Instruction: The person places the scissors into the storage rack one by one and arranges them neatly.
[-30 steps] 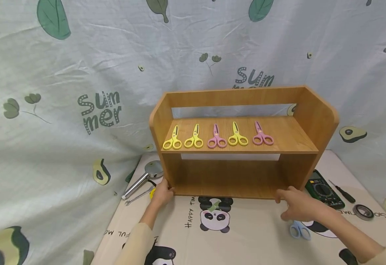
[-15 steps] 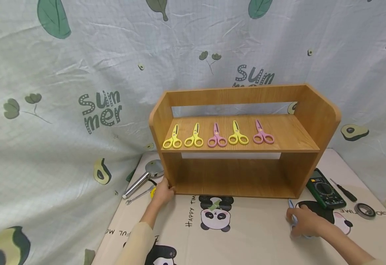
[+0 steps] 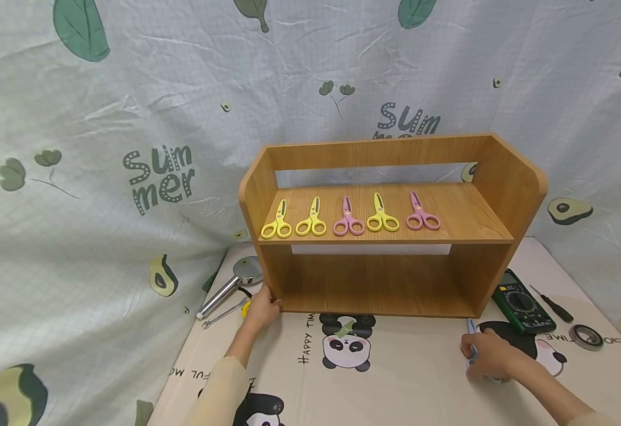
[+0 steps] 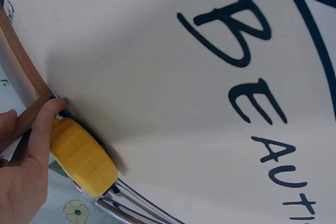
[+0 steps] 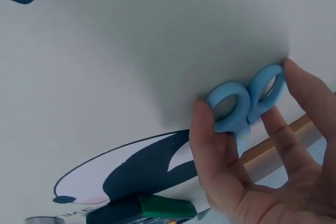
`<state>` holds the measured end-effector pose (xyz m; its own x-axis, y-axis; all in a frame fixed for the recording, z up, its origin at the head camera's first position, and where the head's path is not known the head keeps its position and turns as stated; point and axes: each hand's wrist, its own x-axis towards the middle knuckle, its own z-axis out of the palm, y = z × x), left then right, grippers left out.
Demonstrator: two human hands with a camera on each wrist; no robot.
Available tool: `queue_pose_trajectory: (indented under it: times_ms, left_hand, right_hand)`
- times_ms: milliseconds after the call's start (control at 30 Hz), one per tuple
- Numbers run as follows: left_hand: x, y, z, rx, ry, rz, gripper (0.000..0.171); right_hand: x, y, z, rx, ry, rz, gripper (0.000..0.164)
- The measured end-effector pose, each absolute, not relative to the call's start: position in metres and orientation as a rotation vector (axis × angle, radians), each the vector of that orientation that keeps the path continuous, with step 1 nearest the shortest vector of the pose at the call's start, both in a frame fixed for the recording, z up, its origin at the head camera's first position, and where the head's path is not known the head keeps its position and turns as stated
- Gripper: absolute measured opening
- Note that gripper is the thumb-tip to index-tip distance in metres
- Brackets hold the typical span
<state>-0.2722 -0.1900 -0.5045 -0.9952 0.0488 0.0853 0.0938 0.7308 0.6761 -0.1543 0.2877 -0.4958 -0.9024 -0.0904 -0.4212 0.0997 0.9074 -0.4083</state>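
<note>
A two-tier wooden shelf (image 3: 369, 277) stands on the table, with a row of yellow scissors (image 3: 382, 220) and pink scissors (image 3: 348, 225) lying on its upper tier. My left hand (image 3: 261, 309) grips its lower front left corner; in the left wrist view the thumb and fingers (image 4: 44, 129) bracket the wooden edge beside a yellow tape measure (image 4: 84, 156). In front of the lower right corner, my right hand (image 3: 494, 355) pinches blue scissors (image 5: 231, 106) by the outer sides of the two handle loops, blades pointing toward the shelf. The palm partly hides them in the head view.
Left of the shelf lie a magnifying-glass-shaped metal tool (image 3: 230, 287) and a wrench (image 3: 225, 313). On the right are a green-edged multimeter (image 3: 523, 303), a screwdriver (image 3: 558, 309) and a roll of black tape (image 3: 586, 337). A printed cloth (image 3: 310, 71) hangs behind.
My right hand has left the shelf's lower right corner, come down to the blue scissors and taken hold of them, their blades now toward the shelf. The left hand has stayed put.
</note>
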Motion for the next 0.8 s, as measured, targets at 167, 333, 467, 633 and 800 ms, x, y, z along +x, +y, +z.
queue_pose_trajectory:
  times_ms: [167,333,467,633,800]
  left_hand:
    - [-0.2709,-0.1882,-0.5021,-0.092,-2.884,-1.144,0.048]
    - [-0.273,-0.1893,-0.5046,-0.085,-2.885,-1.134,0.048]
    - [-0.2741,-0.1902,-0.5058,-0.084,-2.883,-1.138,0.049]
    - [-0.2733,-0.1905,-0.5048,-0.093,-2.883,-1.108,0.042]
    - [-0.272,-0.1887,-0.502,-0.08,-2.896,-1.129,0.045]
  right_hand:
    - [-0.1559,0.2911,-0.4977,-0.021,2.614,-0.617,0.033]
    - [-0.1564,0.2899,-0.4957,-0.025,2.61,-0.604,0.033]
    - [-0.1553,0.2887,-0.4942,-0.033,2.624,-0.594,0.033]
    - [-0.1542,0.2878,-0.4935,-0.032,2.625,-0.599,0.033]
    - [-0.1546,0.2889,-0.4939,-0.042,2.621,-0.611,0.034]
